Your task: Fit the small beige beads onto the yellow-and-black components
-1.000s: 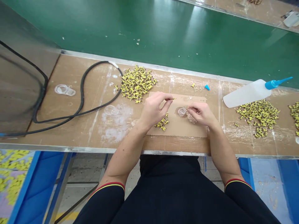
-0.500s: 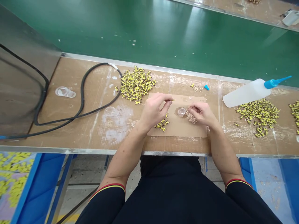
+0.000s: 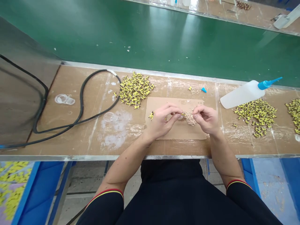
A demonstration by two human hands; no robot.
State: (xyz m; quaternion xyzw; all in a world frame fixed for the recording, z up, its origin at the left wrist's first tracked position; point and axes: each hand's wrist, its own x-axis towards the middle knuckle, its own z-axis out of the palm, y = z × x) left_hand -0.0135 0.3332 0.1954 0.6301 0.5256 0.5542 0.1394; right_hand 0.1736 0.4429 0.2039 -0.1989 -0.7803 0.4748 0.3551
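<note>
And there, the left hand (image 3: 162, 122) pinched a tiny yellow piece (image 3: 182, 113), lying level and pointing right, just over a heap of tan bits (image 3: 189, 119)! The right hand (image 3: 203, 118) pinched something too small to tell, above a cardboard sheet (image 3: 185, 133) on the workbench (image 3: 98, 147), green belt (image 3: 140, 37) beyond.

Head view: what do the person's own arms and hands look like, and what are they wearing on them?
The left hand and right hand are bare, without gloves. The left black sleeve and right black sleeve each end in a hem with red and yellow stripes, leaving the forearms uncovered.
</note>
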